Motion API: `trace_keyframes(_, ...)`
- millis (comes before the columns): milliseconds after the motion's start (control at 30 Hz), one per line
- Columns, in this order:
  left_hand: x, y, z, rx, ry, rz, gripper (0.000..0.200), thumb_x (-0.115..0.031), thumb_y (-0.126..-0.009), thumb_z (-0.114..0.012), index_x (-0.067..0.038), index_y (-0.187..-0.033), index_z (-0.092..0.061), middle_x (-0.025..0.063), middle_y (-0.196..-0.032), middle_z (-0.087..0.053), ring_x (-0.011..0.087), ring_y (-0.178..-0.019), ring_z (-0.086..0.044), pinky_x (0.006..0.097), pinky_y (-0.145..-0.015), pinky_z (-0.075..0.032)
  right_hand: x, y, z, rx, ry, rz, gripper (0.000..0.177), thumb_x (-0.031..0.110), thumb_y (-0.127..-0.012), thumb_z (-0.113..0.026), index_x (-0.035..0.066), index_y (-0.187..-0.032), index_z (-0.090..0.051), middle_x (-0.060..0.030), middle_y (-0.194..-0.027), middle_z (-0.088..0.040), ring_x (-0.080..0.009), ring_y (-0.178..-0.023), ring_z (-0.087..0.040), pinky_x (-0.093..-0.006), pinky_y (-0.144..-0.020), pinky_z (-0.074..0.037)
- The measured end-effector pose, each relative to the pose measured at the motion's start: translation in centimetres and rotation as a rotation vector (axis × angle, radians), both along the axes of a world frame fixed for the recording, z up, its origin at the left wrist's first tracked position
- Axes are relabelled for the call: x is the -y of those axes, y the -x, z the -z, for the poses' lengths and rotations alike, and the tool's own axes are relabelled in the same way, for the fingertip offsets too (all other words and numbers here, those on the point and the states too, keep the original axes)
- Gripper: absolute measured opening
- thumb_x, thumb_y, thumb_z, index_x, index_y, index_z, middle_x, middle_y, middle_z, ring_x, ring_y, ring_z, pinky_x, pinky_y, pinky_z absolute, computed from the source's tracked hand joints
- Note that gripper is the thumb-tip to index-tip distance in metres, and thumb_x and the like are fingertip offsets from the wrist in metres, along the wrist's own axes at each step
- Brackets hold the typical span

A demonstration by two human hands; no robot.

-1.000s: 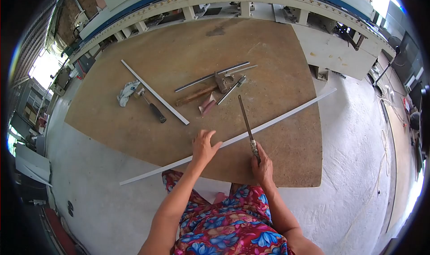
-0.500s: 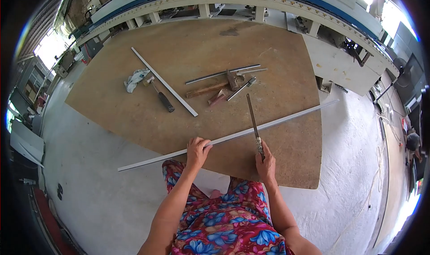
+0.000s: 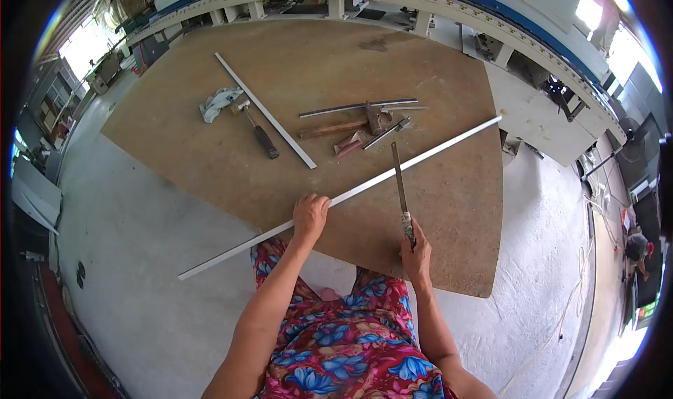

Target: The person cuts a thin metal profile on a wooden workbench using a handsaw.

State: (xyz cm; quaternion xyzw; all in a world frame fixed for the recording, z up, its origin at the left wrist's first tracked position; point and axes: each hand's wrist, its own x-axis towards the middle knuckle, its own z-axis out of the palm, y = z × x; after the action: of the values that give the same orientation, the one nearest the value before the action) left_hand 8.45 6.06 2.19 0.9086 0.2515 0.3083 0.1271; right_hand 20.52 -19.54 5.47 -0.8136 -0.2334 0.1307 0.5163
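My left hand (image 3: 310, 217) is closed around a long, thin white metal strip (image 3: 378, 179), which slants from the lower left up to the right across the brown board (image 3: 449, 238). In my right hand (image 3: 416, 248) is a file-like tool (image 3: 400, 182) with a narrow dark blade and a wrapped handle. The blade points away from me, and in this view it overlaps the strip; whether they touch I cannot tell. A wooden-handled hammer (image 3: 333, 129) lies beyond the strip.
A second white strip (image 3: 266, 112), a black-handled hammer (image 3: 263, 140) and a crumpled cloth (image 3: 219, 103) lie at the board's left. Short metal pieces (image 3: 336, 109) are near the wooden-handled hammer. A long machine (image 3: 336, 7) stands behind; a person (image 3: 638, 248) is at far right.
The long strip has tilted more steeply, its right end swinging away from me and its left end dropping slightly. The view has shifted a little. Both hands keep their hold.
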Motion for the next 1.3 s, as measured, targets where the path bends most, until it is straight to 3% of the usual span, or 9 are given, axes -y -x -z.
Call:
trace_keyframes(200, 0.1, 0.2, -0.2, 0.014, 0.035, 0.042, 0.018, -0.019, -0.079, -0.073, -0.008, -0.090, -0.063, 0.0094, -0.086, -0.060, 0.0319, -0.085, -0.058, 0.0435, -0.074, -0.046, -0.5, 1.8, -0.5, 0.092, 0.012, -0.114, 0.046, 0.007, -0.087, -0.055, 0.005, -0.133, -0.053, -0.0256, -0.107, -0.065, -0.0380, -0.097, -0.066, -0.0395, -0.083, -0.052)
trace_keyframes(567, -2.0, 3.2, -0.3, -0.024, 0.081, -0.115, 0.021, -0.016, -0.074, -0.076, -0.013, -0.086, -0.060, 0.0055, -0.087, -0.058, 0.0299, -0.090, -0.058, 0.0451, -0.077, -0.043, -1.2, 3.8, -0.6, 0.160, 0.126, -0.259, 0.046, 0.006, -0.085, -0.056, 0.003, -0.132, -0.053, -0.0271, -0.120, -0.060, -0.0402, -0.111, -0.059, -0.0414, -0.093, -0.048)
trace_keyframes(933, -4.2, 7.1, -0.8, -0.098, 0.137, -0.285, 0.022, -0.018, -0.074, -0.077, -0.014, -0.090, -0.063, 0.0059, -0.094, -0.060, 0.0306, -0.098, -0.056, 0.0471, -0.082, -0.042, -2.5, 3.8, -0.1, 0.205, 0.156, -0.258, 0.047, 0.009, -0.084, -0.058, 0.006, -0.131, -0.054, -0.0243, -0.113, -0.064, -0.0406, -0.101, -0.063, -0.0437, -0.084, -0.052)
trace_keyframes(1300, -0.6, -2.7, -0.5, -0.042, 0.083, -0.096, 0.035, -0.019, -0.077, -0.075, -0.014, -0.111, -0.065, 0.0079, -0.104, -0.059, 0.0303, -0.104, -0.055, 0.0474, -0.087, -0.043, -2.4, 4.1, -0.9, 0.120, 0.161, -0.254, 0.048, 0.004, -0.085, -0.056, 0.004, -0.132, -0.053, -0.0257, -0.118, -0.062, -0.0389, -0.110, -0.061, -0.0406, -0.091, -0.049)
